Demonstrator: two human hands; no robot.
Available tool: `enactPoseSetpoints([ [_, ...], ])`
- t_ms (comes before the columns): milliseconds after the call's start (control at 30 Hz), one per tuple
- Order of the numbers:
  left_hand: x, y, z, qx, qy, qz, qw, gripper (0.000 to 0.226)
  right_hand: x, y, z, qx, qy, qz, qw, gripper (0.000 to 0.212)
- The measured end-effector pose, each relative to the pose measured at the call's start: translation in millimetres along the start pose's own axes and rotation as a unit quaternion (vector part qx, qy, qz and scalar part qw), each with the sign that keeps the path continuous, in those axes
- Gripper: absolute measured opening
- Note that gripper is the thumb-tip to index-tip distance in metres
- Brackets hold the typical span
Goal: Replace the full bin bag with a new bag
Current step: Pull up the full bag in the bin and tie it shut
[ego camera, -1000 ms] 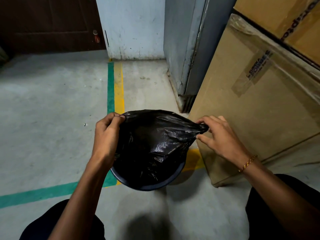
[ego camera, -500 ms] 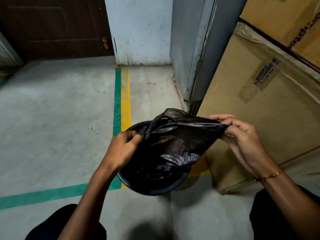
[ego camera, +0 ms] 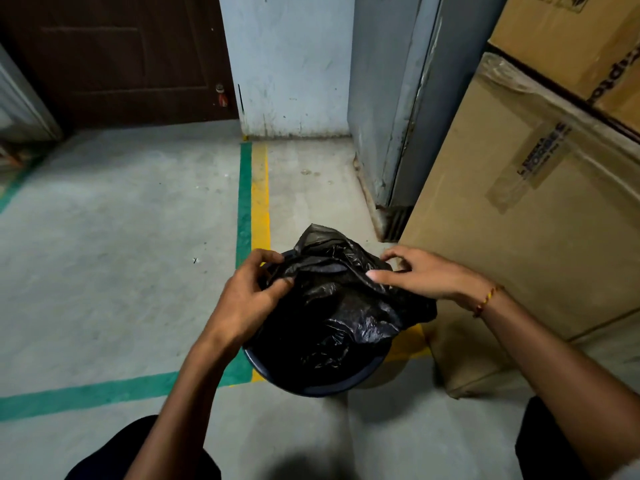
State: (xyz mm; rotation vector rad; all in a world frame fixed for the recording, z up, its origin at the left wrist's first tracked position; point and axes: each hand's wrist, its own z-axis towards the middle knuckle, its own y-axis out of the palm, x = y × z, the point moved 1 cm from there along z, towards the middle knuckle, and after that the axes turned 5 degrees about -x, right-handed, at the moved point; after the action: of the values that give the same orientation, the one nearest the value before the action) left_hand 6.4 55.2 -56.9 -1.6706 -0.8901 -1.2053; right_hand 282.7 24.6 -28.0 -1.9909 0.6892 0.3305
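We see the left hand (ego camera: 247, 296) pinch the black bag (ego camera: 341, 306) over the bin (ego camera: 311, 388). The right hand (ego camera: 412, 275) rests on the bag's right side with loose, spread fingers.

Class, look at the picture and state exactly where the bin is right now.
In the head view, the bin stands low at centre on the floor, over the green and yellow floor lines' corner, just left of the cardboard box, with the black bag inside it.
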Motion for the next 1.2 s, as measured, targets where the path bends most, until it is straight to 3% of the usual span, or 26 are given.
enactPoseSetpoints([
  [100,-3,0,-6,-0.082,0.026,0.082,0.993,0.046,-22,-1,10,0.046,-0.003,-0.107,0.993,0.072],
  [200,-1,0,-10,-0.095,0.062,0.172,0.978,0.051,-36,8,20,0.135,0.013,-0.247,0.960,0.072],
  [267,1,-3,-11,-0.095,0.078,0.188,0.974,0.042,-42,13,25,0.150,0.030,-0.279,0.948,0.062],
  [367,3,-7,-15,-0.100,0.097,0.176,0.974,0.018,-39,14,31,0.164,0.033,-0.273,0.947,0.029],
  [467,3,-12,-17,-0.041,0.126,0.202,0.970,0.014,-38,0,26,0.210,0.010,-0.207,0.956,0.016],
  [600,8,-21,-15,0.058,0.162,0.222,0.960,0.033,-46,-33,7,0.276,-0.062,-0.145,0.948,0.024],
  [700,11,-30,-12,0.119,0.124,0.239,0.956,0.047,-55,-50,-14,0.294,-0.171,-0.038,0.940,0.025],
  [800,7,-36,-11,0.174,0.061,0.399,0.898,0.040,-59,-51,-30,0.267,-0.266,0.133,0.917,0.021],
  [867,8,-39,-14,0.187,0.055,0.438,0.878,0.024,-51,-47,-30,0.267,-0.268,0.249,0.891,0.022],
  [933,11,-43,-18,0.201,0.058,0.411,0.887,0.017,-38,-42,-23,0.285,-0.235,0.347,0.862,0.025],
  [1067,13,-60,-23,0.246,0.064,0.359,0.898,0.031,-12,-45,-17,0.306,-0.143,0.502,0.796,0.028],
  [1133,10,-66,-24,0.265,0.053,0.371,0.889,0.035,-3,-49,-17,0.312,-0.129,0.542,0.769,0.025],
  [1200,8,-65,-25,0.263,0.046,0.341,0.901,0.033,0,-51,-17,0.342,-0.138,0.518,0.772,0.017],
])
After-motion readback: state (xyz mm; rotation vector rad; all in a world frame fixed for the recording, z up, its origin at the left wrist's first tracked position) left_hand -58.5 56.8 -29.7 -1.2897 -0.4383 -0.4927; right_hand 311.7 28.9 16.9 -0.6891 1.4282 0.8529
